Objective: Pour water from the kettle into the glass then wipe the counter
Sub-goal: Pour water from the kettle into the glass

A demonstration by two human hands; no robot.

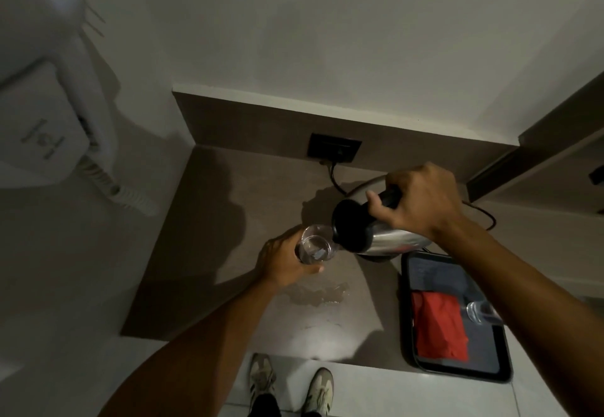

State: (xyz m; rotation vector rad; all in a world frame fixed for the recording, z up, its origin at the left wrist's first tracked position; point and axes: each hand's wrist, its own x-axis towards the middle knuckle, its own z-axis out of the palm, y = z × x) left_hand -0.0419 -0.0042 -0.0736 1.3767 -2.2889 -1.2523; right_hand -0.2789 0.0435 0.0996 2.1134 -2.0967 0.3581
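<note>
Left hand (283, 261) wrapped around glass (316, 246), holding it above desk (209, 246). Small puddle (318, 294) on desk just below glass. Kettle (369, 232) tipped, spout at glass rim. Right hand (420, 199) clenched on kettle's black handle. Far right: black tray (505, 359) with red cloth (438, 326), second glass (478, 312).

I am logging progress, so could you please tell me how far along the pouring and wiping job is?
Pouring is in hand: the right hand tips the steel kettle with a black lid over the clear glass held by the left hand. Wiping remains: a puddle lies on the brown counter, and the red cloth lies untouched on the black tray.
</note>
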